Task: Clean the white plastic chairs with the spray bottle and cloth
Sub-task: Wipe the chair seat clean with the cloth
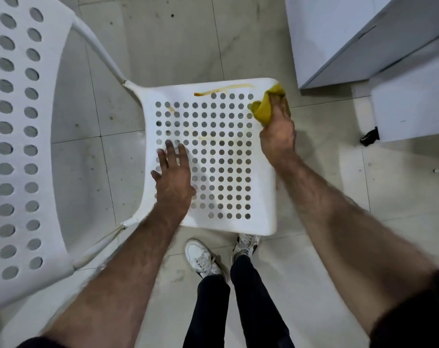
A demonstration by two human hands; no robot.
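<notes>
A white plastic chair stands below me, its perforated seat point(221, 222) in the middle of the view and its perforated backrest point(50, 146) at the left. A brown streak point(223, 89) runs along the seat's far edge, with fainter marks among the holes. My left hand point(174, 177) lies flat on the seat's left side, fingers straight. My right hand point(278, 129) grips a bunched yellow cloth point(263, 109) at the seat's far right corner, right of the streak's end. No spray bottle is in view.
A white cabinet point(364, 33) stands at the far right, with a dark caster point(370, 137) under a lower white unit. My legs and white sneakers point(203, 257) are on the tiled floor just in front of the seat.
</notes>
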